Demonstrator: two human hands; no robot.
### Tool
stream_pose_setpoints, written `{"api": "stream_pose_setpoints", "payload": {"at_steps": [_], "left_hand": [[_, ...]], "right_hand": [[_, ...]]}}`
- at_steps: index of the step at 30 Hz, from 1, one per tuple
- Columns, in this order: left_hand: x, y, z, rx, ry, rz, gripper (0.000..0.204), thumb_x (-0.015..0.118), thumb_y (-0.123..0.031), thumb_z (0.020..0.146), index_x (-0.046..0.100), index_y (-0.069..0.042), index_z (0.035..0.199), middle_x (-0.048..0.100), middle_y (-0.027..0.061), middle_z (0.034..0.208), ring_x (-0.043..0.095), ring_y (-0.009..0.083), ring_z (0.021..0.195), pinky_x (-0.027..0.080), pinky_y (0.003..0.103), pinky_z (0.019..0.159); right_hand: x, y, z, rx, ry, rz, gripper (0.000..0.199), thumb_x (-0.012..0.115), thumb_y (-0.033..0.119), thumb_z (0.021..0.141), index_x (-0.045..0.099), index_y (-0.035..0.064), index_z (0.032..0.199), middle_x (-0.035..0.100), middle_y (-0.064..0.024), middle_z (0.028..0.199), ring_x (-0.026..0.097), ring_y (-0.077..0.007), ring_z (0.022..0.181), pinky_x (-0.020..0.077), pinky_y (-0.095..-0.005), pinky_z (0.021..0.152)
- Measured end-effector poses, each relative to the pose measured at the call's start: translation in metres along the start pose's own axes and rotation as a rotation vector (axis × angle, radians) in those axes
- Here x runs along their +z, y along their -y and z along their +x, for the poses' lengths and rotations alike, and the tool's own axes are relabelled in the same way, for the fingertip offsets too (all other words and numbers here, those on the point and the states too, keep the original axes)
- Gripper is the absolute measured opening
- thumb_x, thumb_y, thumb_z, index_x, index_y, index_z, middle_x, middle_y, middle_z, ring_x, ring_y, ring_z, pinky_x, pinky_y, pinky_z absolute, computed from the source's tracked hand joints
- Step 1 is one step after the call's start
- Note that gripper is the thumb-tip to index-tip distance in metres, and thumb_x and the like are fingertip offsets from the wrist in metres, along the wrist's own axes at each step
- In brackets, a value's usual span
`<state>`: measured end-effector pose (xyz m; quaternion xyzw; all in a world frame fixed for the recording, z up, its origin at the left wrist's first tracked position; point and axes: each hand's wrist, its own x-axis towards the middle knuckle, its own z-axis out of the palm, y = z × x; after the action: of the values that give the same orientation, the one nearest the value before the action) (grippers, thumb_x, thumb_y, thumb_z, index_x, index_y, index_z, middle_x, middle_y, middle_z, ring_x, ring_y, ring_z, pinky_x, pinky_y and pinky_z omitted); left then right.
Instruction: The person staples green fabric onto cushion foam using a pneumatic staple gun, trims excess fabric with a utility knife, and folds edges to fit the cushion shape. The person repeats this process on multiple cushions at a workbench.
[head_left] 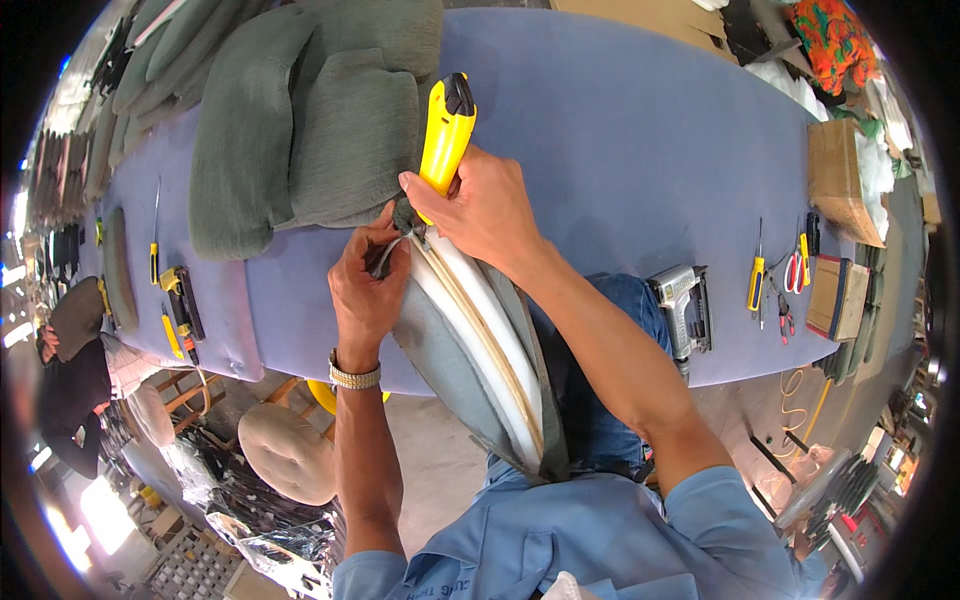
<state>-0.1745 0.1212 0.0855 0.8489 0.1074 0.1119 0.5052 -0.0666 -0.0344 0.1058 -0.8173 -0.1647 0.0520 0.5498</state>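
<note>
A yellow utility knife (446, 130) with a black end is gripped in my right hand (488, 205), its lower tip down at the top corner of a padded seat panel. My left hand (362, 285) pinches the grey-green fabric (404, 216) bunched at that same corner, close beside the knife. The panel stands on edge against my body, its underside turned up: a light wood strip (492, 350) runs between bands of white padding (462, 330), with grey cover fabric (436, 368) on the outside. The knife's blade is hidden among the fabric.
Grey-green cushions (345, 140) are stacked on the blue-covered table (640, 140) ahead. A staple gun (682, 308) lies at right, beyond it a screwdriver (756, 275), scissors (796, 268) and cardboard box (840, 185). More tools (182, 305) lie left. Another person (75, 385) works at far left.
</note>
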Motion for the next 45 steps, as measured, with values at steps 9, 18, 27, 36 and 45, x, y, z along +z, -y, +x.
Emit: {"api": "stream_pose_setpoints", "payload": {"at_steps": [9,18,27,36,45], "left_hand": [[-0.003,-0.01,0.002,-0.043,0.038,0.083,0.015,0.074,0.0,0.088,0.064,0.004,0.098,0.073,0.0209,0.127,0.073,0.0165,0.102,0.059,0.031,0.089],[0.004,-0.007,0.002,-0.028,-0.028,0.017,0.013,0.074,0.001,0.087,0.064,0.004,0.094,0.074,0.021,0.125,0.073,0.0165,0.104,0.058,0.032,0.091],[0.006,0.002,0.001,-0.018,-0.041,-0.018,0.012,0.074,0.001,0.089,0.063,0.004,0.095,0.073,0.0217,0.126,0.073,0.0221,0.111,0.058,0.034,0.095],[-0.007,-0.003,0.012,0.254,0.08,0.318,0.018,0.074,0.001,0.084,0.065,0.002,0.1,0.074,0.0182,0.125,0.076,0.0322,0.101,0.06,0.035,0.083],[-0.006,-0.006,0.015,0.23,0.044,0.27,0.021,0.073,-0.003,0.081,0.067,0.003,0.1,0.076,0.0176,0.119,0.076,0.0254,0.079,0.059,0.034,0.07]], "right_hand": [[-0.001,0.005,0.005,-0.053,-0.017,-0.001,0.039,0.078,0.036,0.09,0.064,0.0008,0.082,0.06,-0.0105,0.055,0.06,-0.0238,0.045,0.0472,-0.0364,0.047],[0.005,0.011,0.005,-0.083,0.006,-0.01,0.035,0.075,0.032,0.093,0.063,-0.0003,0.1,0.066,-0.0189,0.067,0.068,-0.037,0.059,0.0526,-0.0451,0.056],[0.017,-0.012,-0.015,-0.154,-0.179,0.139,0.024,0.081,0.023,0.09,0.068,0.003,0.091,0.065,-0.0065,0.064,0.06,-0.0154,0.052,0.0452,-0.0315,0.05],[0.013,-0.021,-0.027,-0.078,-0.144,0.171,0.016,0.079,0.018,0.092,0.072,0.0032,0.091,0.069,-0.0019,0.068,0.062,-0.0068,0.056,0.0477,-0.0251,0.053],[0.006,-0.021,-0.044,-0.116,-0.212,0.205,0.025,0.086,0.022,0.083,0.067,0.0061,0.084,0.068,-0.0056,0.07,0.067,-0.0182,0.061,0.0537,-0.0316,0.057]]}}
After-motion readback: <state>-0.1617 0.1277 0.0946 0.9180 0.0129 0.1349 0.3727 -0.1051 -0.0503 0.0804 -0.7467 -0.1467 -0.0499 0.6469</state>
